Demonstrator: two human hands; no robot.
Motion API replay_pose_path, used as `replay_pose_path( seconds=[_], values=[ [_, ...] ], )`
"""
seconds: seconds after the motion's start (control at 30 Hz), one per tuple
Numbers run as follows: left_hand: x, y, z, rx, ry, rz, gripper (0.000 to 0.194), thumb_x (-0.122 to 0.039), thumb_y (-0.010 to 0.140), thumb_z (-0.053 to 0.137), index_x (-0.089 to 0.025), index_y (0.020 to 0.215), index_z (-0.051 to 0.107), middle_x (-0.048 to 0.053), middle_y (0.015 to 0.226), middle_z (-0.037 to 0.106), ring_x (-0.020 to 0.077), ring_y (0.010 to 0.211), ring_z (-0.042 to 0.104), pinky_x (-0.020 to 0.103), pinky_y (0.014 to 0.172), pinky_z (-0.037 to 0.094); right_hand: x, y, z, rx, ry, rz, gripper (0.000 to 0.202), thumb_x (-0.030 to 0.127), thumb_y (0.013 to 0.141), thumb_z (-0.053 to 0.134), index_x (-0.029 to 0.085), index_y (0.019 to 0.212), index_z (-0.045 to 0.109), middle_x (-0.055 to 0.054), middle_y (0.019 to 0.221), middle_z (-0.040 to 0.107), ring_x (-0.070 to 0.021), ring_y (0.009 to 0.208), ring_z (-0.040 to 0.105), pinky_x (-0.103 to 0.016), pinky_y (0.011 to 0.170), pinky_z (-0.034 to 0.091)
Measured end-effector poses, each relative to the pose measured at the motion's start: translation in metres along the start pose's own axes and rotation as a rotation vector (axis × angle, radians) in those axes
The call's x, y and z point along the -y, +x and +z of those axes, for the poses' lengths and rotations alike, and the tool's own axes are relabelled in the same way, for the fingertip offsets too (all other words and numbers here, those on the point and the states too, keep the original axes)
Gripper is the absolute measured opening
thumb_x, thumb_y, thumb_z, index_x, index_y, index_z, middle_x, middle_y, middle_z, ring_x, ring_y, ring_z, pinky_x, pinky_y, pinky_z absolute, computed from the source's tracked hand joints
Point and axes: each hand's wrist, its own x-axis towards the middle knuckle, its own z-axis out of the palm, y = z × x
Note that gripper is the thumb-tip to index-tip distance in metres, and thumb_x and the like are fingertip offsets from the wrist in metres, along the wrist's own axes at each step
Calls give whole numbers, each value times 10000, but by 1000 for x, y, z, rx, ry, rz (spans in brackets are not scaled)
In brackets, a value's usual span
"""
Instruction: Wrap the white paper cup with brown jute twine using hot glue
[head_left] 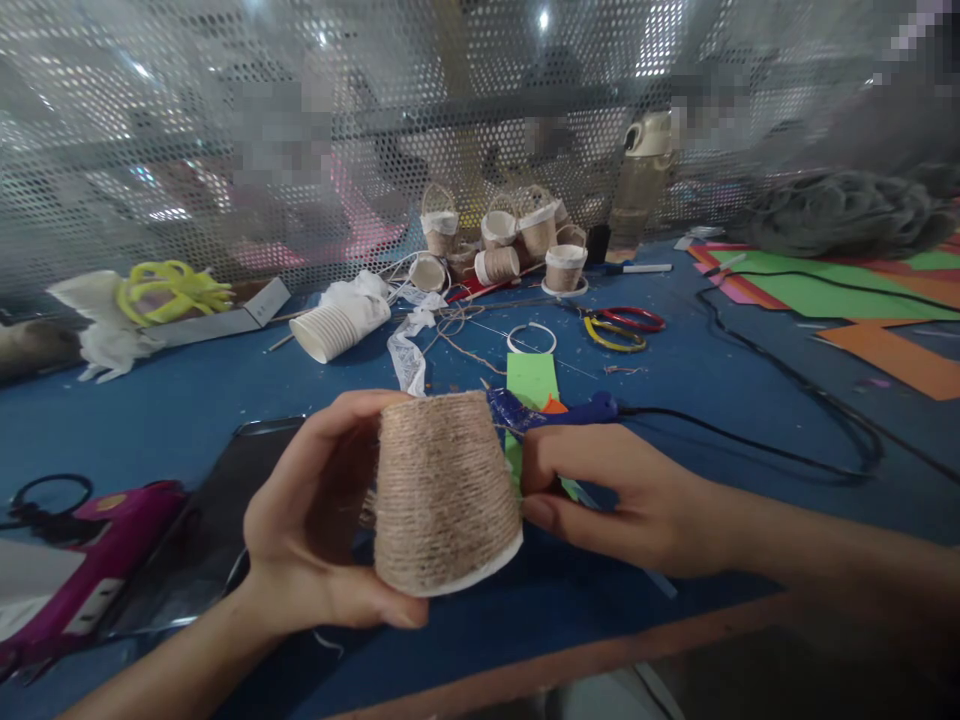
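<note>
A cup wrapped in rows of brown twine [446, 490] is held above the front of the blue table, its wider white rim facing down. My left hand [322, 530] grips it from the left, thumb at the rim and fingers at the narrow end. At the cup's right side, my right hand [622, 495] has thumb and index finger pressed together; a thin strand of twine shows near them, but what the pinch holds is too small to tell. Just behind lies a blue glue gun [555, 410] across a green paper strip [532, 375].
A magenta glue gun [82, 570] and dark phone [217, 520] lie left. Behind are stacked paper cups [330, 325], white lace [407, 355], scissors [619, 328] and several small twine baskets [536, 225]. Coloured sheets [847, 300] and a black cable [787, 375] lie right.
</note>
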Motion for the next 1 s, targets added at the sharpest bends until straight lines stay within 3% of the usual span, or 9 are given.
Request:
replay_pose_path(
  seconds=[0.23,0.47,0.73,0.83,1.0],
  values=[
    [-2,0,-5,6,24,-81,954,-439,485,1037,-215,1340,680,59,1220,735,230,1123,714,283,982,606,2,0,-2,69,66,57,233,201,1024,555,204,802,484,32,796,508,-95,718,456,-210,690,417],
    [1,-2,0,-27,-21,-16,916,-412,545,1025,-200,1363,671,34,1261,731,191,1158,705,222,1029,579,2,-1,-2,65,81,66,233,221,1031,560,206,807,495,33,797,518,-98,720,469,-220,693,425],
    [2,0,-1,0,-31,-97,891,-426,572,1012,-246,1372,664,65,1261,737,271,1134,738,339,976,637,0,0,-2,28,101,45,195,212,1020,588,198,832,537,3,872,569,-119,833,540,-253,800,471],
    [2,0,1,20,-56,-116,847,-422,634,987,-276,1394,644,62,1284,734,273,1147,737,349,984,632,2,2,-2,41,239,134,195,208,1003,614,192,821,544,-14,926,603,-123,871,563,-266,823,482],
    [2,-2,-4,124,-41,-138,808,-475,765,889,-241,1466,562,103,1361,689,276,1180,719,328,970,629,0,0,3,33,555,270,214,221,956,664,182,791,533,11,865,578,-89,752,504,-215,677,437]
  ],
)
